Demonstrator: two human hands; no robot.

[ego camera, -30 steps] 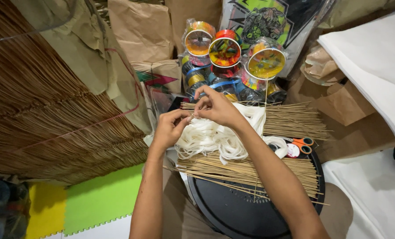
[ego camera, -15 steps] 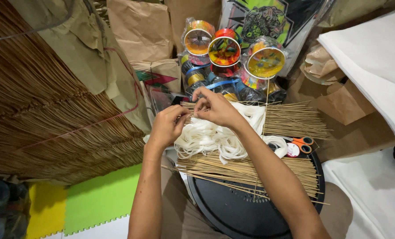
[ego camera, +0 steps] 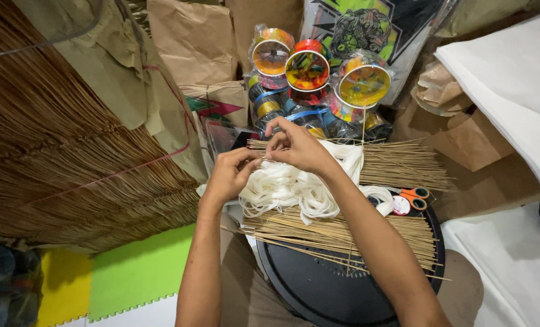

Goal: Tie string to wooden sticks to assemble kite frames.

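we see a matt, soft tangle of white string (ego camera: 294, 188) lying on thin, dry wooden sticks (ego camera: 342, 233), a smooth black plastic tray (ego camera: 324, 284), glossy cellophane-wrapped spools (ego camera: 309, 72), creased brown paper bags (ego camera: 191, 42) and orange plastic-handled scissors (ego camera: 412, 197).

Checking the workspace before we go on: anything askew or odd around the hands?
Mostly orderly. A few thin sticks have strayed crosswise from the front bundle, poking over the round black tray. Orange-handled scissors lie partly under the white string.

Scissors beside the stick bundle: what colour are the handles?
Orange handles on the scissors, clearest in the head view.
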